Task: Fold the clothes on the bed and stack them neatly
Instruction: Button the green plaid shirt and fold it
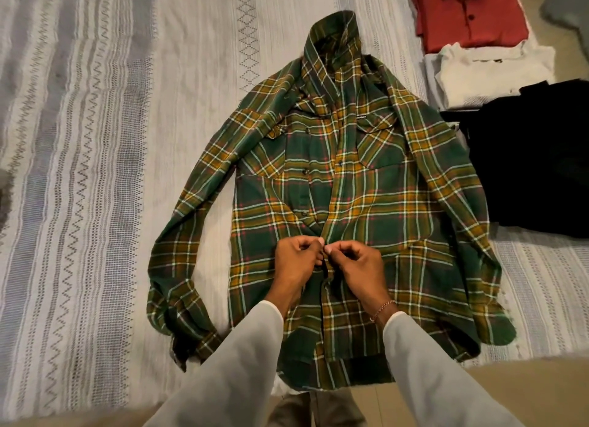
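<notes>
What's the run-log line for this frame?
stage: buttoning | left hand: pinches placket | right hand: pinches placket | green-and-yellow plaid flannel shirt: flat, unfolded, on striped white bedspread | folded red polo shirt: top right

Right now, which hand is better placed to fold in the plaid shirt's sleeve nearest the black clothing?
Probably the right hand. Both hands pinch the plaid shirt at its placket, but that sleeve lies on the right hand's side, beside the black clothing; the left hand would have to cross over.

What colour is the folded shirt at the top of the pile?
Red, with dark buttons; seen in the head view, top right.
</notes>
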